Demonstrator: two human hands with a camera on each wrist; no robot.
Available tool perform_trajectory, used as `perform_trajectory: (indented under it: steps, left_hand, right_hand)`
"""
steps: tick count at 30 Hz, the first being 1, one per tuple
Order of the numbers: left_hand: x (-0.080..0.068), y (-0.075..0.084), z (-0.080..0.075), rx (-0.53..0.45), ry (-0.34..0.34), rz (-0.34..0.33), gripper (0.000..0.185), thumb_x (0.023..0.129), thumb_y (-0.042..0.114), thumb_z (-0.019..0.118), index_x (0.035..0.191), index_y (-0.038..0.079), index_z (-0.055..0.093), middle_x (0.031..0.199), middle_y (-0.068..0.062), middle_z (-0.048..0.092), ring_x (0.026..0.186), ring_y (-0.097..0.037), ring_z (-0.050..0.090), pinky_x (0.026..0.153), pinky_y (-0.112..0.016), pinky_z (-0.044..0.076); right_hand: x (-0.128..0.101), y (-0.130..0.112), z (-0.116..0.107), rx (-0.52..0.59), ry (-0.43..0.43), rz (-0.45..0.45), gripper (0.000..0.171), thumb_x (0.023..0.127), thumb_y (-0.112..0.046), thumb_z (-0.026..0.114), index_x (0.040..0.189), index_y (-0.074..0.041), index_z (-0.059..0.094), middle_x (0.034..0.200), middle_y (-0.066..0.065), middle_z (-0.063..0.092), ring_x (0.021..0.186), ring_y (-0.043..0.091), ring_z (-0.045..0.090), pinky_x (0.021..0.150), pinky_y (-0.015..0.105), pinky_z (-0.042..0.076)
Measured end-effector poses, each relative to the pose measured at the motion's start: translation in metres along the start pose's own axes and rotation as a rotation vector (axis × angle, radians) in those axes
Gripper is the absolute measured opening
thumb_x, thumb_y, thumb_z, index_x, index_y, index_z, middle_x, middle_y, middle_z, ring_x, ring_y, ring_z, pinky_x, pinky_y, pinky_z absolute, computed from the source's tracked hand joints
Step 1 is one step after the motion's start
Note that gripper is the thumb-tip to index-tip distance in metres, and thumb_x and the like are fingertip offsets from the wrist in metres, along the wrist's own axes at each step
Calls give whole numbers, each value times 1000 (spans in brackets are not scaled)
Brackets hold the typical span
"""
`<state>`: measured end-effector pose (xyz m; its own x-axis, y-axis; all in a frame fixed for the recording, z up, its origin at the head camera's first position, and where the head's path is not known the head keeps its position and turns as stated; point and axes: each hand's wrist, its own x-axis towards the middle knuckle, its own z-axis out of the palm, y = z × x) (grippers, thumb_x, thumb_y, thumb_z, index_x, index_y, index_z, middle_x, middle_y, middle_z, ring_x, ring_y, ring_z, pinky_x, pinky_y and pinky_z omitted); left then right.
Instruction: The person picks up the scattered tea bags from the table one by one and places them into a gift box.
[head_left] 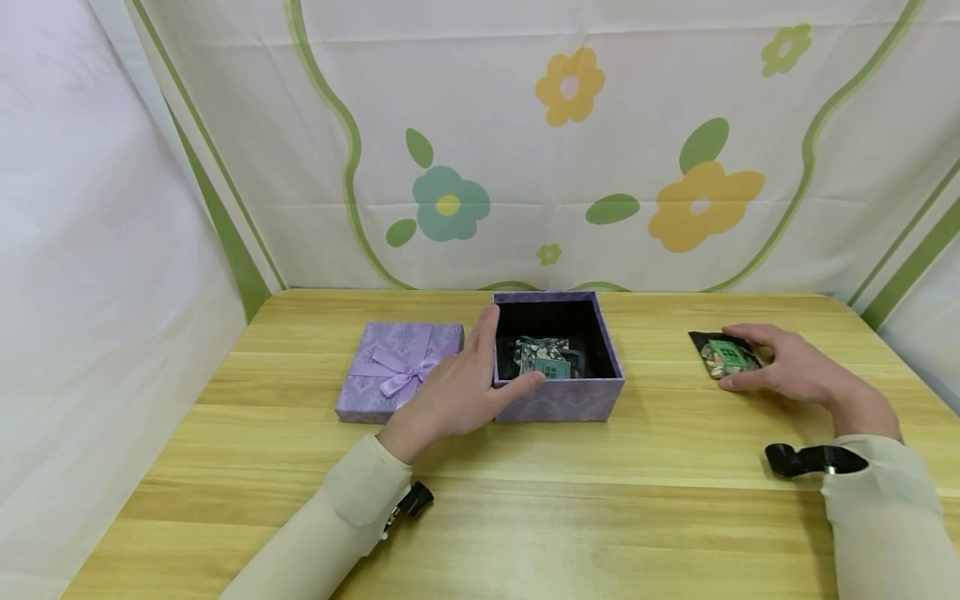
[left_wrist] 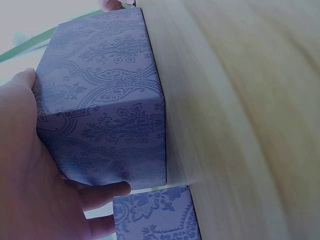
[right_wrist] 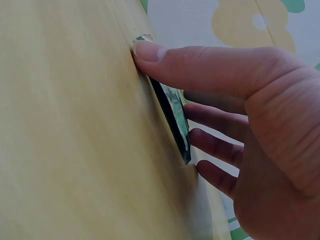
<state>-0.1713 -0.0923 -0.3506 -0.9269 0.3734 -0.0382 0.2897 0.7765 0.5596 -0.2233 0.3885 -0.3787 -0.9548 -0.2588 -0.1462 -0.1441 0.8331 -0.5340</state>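
A lidless purple patterned gift box point(head_left: 558, 400) with a black inside stands near the back edge of the table. My left hand point(head_left: 453, 387) rests at its front left corner, fingers straight along the left wall and thumb over the front rim. Inside the box lie several small packets point(head_left: 542, 354) with a green label showing. Over to the right, my right hand point(head_left: 795, 367) pinches a small black-edged packet point(head_left: 727, 357) between thumb and fingers, close over the tabletop. That packet has a green label and pale bits behind a clear front.
The purple box lid point(head_left: 397, 367) with a ribbon bow lies just left of the box, partly behind my left hand. A wooden table point(head_left: 570, 508) carries everything. White flowered cloth point(head_left: 525, 167) hangs behind and at both sides.
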Motion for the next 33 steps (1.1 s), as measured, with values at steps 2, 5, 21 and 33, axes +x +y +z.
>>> perform_trajectory:
  steps: [2,5,21,33]
  left_hand:
    - [0,0,0,0,-1,-2,116,95,85,47,169,27,-20,181,-3,-5,38,-21,47,40,-32,32]
    - [0,1,-1,-4,-3,-4,116,95,85,47,169,28,-21,181,-2,-5,39,-22,47,40,-33,32]
    - [0,1,-1,1,-9,-12,116,95,86,46,168,29,-23,181,-2,-6,39,-22,48,41,-34,33]
    - [0,0,0,-1,-8,-15,117,94,86,46,169,28,-21,181,-4,-2,39,-21,48,41,-33,33]
  right_hand:
    - [0,1,0,-12,-1,4,102,89,-37,86,166,1,30,165,41,25,143,64,30,105,76,32]
    - [0,1,0,-26,-2,14,102,90,-39,86,165,2,30,163,42,23,135,61,37,102,74,36]
    - [4,4,0,-79,24,-49,92,88,-37,86,158,5,43,158,37,30,141,68,21,101,75,29]
    - [8,4,2,-55,25,-66,84,89,-35,86,155,0,49,154,38,33,140,67,21,100,74,30]
